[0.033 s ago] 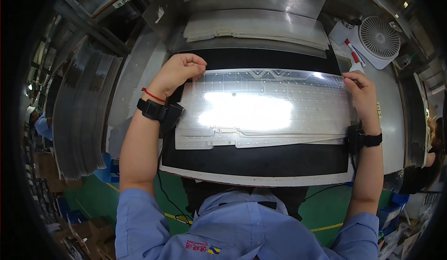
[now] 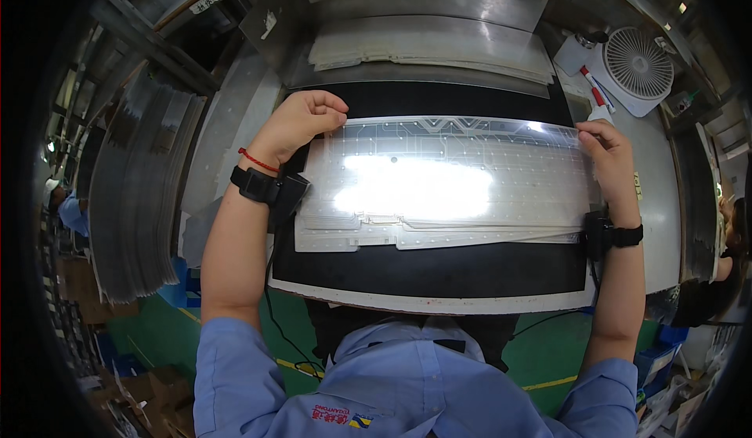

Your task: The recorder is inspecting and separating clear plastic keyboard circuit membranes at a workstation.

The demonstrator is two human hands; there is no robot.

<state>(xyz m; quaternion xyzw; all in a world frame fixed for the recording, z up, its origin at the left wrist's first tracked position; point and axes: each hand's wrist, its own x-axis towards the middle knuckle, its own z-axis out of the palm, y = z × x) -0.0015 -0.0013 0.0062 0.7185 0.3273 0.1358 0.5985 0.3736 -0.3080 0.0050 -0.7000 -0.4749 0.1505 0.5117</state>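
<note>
A clear plastic film (image 2: pixel 462 142) printed with fine circuit lines and dots spans the space between my hands, and a bright glare covers its middle. My left hand (image 2: pixel 301 124) pinches the film's far left corner between thumb and fingers. At the far right corner, my right hand (image 2: pixel 609 156) pinches it the same way. Under the film lies a stack of similar printed sheets (image 2: pixel 337 240), whose notched near edges are slightly fanned. Whether the film touches the stack all along I cannot tell. The stack rests on a black mat (image 2: pixel 431 271).
Behind the mat, another sheet stack (image 2: pixel 431 42) lies in a metal-walled tray (image 2: pixel 486 3). A white fan (image 2: pixel 638 62), a bottle (image 2: pixel 576 52) and a red-and-white marker (image 2: pixel 593 85) stand at the back right. Tall sheet piles (image 2: pixel 141 187) flank the left; other people appear at both sides.
</note>
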